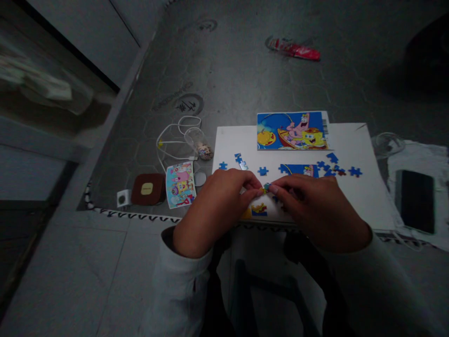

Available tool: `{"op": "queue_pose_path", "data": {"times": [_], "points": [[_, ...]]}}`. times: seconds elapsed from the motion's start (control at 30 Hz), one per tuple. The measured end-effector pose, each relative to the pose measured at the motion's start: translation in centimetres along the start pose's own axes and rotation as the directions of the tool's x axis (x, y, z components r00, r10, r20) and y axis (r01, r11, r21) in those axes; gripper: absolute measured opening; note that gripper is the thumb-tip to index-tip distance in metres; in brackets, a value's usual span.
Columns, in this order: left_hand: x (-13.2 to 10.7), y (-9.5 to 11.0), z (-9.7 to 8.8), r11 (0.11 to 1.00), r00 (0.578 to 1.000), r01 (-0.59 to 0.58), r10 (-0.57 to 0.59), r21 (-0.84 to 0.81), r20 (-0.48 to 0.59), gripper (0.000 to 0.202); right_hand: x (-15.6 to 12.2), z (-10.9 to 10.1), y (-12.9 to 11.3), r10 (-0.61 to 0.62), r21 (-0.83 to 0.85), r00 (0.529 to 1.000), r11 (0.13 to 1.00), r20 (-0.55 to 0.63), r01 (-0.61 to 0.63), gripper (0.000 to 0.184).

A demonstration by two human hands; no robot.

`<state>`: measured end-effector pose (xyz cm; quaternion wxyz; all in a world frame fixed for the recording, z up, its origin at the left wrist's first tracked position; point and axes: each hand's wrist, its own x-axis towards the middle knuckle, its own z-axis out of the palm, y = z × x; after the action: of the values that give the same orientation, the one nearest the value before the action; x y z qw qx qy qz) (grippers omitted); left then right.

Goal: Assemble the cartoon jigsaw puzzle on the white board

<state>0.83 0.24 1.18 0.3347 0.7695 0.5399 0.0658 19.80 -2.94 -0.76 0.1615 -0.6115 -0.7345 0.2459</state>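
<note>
My left hand (233, 194) and my right hand (308, 201) meet over a white board (368, 196). Thumb and finger of each are pinched on small blue-and-yellow jigsaw puzzle pieces (267, 186); whether these are joined I cannot tell. Just below the fingertips lies a joined yellow-and-blue puzzle section (259, 209). A larger joined section (300, 170) shows beyond my right hand, which partly covers it. Loose blue pieces (223, 165) lie beyond my left hand, one piece (263, 171) sits between the hands, and several more (329, 164) cluster at the right.
A cartoon picture card (293, 131) lies at the board's far edge. Left of the board are a second cartoon card (180, 184), a clear jar (198, 142), a white cable (168, 126) and a brown box (148, 189). A phone (415, 201) lies right; a red wrapper (298, 49) lies farther off.
</note>
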Motion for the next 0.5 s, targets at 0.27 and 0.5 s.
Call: {"op": "queue_pose_path", "data": {"times": [0.27,0.5], "points": [[0.03,-0.58,0.5,1.0,0.999,-0.003,0.002,0.031,0.049,0.017,0.08,0.26,0.08,0.015,-0.092,1.0,0.996,-0.027,-0.017,0.011],[-0.1,-0.51,0.82,0.997,0.999,0.005,-0.009,0.076,0.05,0.018,0.01,0.6,0.55,-0.017,-0.18,0.999,0.983,0.027,0.022,0.012]]}}
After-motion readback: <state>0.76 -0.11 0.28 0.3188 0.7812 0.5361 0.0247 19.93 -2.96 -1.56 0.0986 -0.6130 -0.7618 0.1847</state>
